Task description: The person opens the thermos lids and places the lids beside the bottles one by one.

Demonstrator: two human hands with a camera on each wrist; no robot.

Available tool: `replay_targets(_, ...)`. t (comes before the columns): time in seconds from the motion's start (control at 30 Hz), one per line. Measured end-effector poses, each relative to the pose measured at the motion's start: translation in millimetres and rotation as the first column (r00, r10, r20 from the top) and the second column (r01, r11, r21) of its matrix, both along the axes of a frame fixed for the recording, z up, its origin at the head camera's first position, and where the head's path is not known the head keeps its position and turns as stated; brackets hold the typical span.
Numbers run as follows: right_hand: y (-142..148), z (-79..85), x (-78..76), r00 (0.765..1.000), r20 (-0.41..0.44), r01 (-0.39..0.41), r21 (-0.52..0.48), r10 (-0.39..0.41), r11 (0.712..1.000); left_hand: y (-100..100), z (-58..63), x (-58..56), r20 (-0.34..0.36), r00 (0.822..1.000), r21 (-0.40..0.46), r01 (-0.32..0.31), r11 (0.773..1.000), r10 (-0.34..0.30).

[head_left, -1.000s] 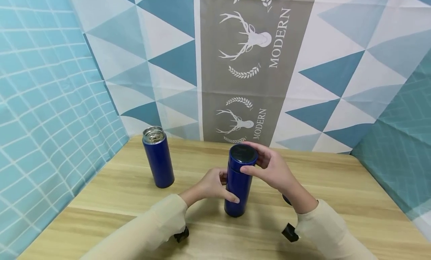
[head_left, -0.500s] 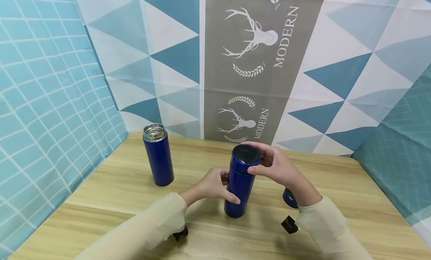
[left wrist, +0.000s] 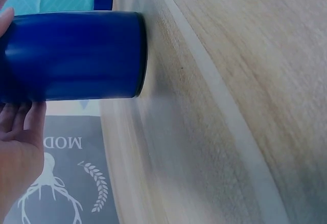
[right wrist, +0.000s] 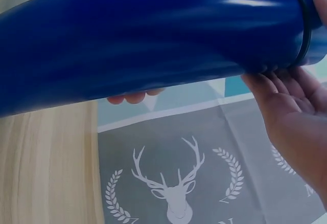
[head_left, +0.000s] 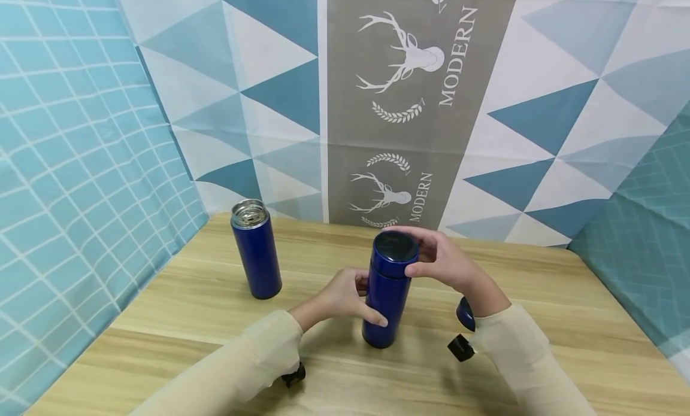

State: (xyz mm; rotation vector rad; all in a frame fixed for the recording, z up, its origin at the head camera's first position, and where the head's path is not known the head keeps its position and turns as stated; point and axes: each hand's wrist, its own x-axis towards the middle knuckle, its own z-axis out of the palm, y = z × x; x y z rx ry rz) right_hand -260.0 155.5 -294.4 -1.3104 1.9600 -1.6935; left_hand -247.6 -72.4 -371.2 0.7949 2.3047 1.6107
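A dark blue vacuum flask [head_left: 384,308] stands on the wooden table, leaning slightly in the head view. My left hand [head_left: 341,295] grips its body, thumb in front and fingers behind. Around the flask's black-topped lid [head_left: 381,263] curl the thumb and fingers of my right hand [head_left: 444,261]. A thin dark seam separates lid and body. The right wrist view shows the flask [right wrist: 153,35] lying across the picture, with my right hand [right wrist: 294,114] at the lid end. In the left wrist view the flask's base [left wrist: 130,55] is close to the table.
A second blue flask [head_left: 257,257] stands lidless at the left, its steel mouth [head_left: 250,212] showing. Partly behind my right wrist lies a loose blue lid [head_left: 465,315]. Black camera parts [head_left: 460,348] hang at both cuffs. A patterned cloth [head_left: 280,105] rises behind the table [head_left: 178,320].
My right thumb has shifted rightward around the lid, while the left hand keeps its hold on the body. The head view has moved slightly, and the loose lid shows more.
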Motion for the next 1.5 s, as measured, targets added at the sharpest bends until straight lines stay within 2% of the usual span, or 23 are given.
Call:
replay_targets(0.23, 3, -4.8, -2.6, 0.999, 0.02, -0.044, -0.017, 0.044, 0.999, 2, 0.4, 3.0, 0.013, 1.0, -0.004, -0.005, 1.0, 0.005)
replay_targets(0.5, 3, -10.7, -2.5, 1.0, 0.009, -0.015, -0.001, 0.015, 1.0, 2, -0.1, 2.2, 0.005, 1.0, -0.005, -0.028, 1.0, 0.028)
replay_targets(0.67, 4, -14.4, 3.7, 1.0, 0.02, -0.008, -0.037, 0.009, 0.999, 4, -3.2, 2.2, 0.008, 1.0, 0.025, 0.0, 1.0, 0.0)
replay_targets(0.77, 4, -12.3, 9.4, 0.999, 0.005, 0.036, -0.072, -0.036, 0.997, 5, -3.7, 2.0, 0.006, 1.0, 0.028, 0.005, 1.0, -0.005)
replay_targets(0.87, 1, -6.1, 17.7, 0.992, -0.01, 0.123, -0.069, -0.124, 0.99, 4, -2.7, 2.0, 0.005, 1.0, 0.019, -0.005, 1.0, 0.005)
replay_targets(1.0, -6, 2.0, 29.6, 0.966, -0.064, 0.25, -0.008, -0.25, 0.968, 2, -0.9, 2.6, 0.0, 1.0, 0.012, -0.008, 1.0, 0.008)
replay_targets(1.13, -12, 5.6, 35.6, 0.943, -0.124, 0.313, 0.021, -0.308, 0.95, 1, 1.1, 2.4, 0.002, 1.0, 0.004, -0.004, 1.0, 0.004)
replay_targets(1.27, -13, 6.3, 35.9, 0.942, -0.145, 0.307, 0.017, -0.301, 0.952, 0, 1.5, 2.8, 0.003, 1.0, 0.006, -0.002, 1.0, 0.002)
replay_targets(1.5, -10, 3.9, 30.1, 0.96, -0.136, 0.246, 0.003, -0.243, 0.969, 2, -0.8, 3.3, 0.003, 1.0, 0.005, -0.007, 1.0, 0.007)
